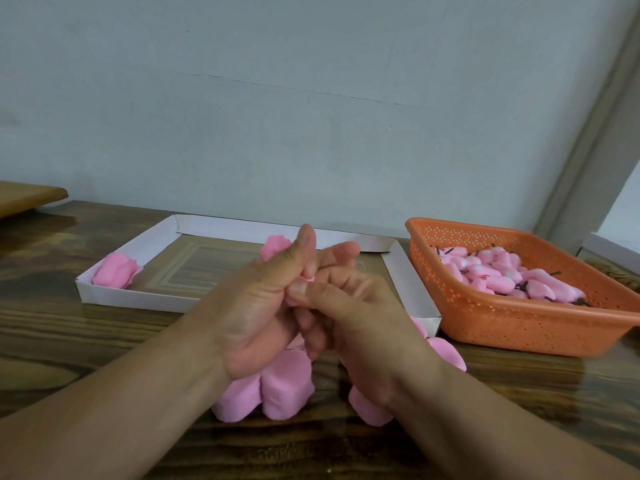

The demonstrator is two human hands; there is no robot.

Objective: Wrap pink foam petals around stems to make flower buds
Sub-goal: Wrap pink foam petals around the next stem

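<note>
Both the left hand (256, 306) and the right hand (360, 317) pinch a small pink foam petal (308, 278), mostly hidden between thumbs and fingertips.

Backdrop: plain wall behind dark wood table.

Wall (311, 98): pale grey-blue, matte, fills upper half of view; faint thin crack line runs approx. horizontal across centre, sloping down to the right. Lighting even, soft, no hard shadows on wall. Far right: grey frame strip (588, 150) runs diagonally up to top-right corner, w/ brighter white area (623, 209) just beyond it; cannot tell if window or door. Table (69, 341): dark brown, strong wood grain, glossy, shows reflections near right edge; inlaid rectangular pattern visible at centre-far. Far left: lighter wood board (27, 197), raised above table surface, edge only in view. Floor not visible.
</note>
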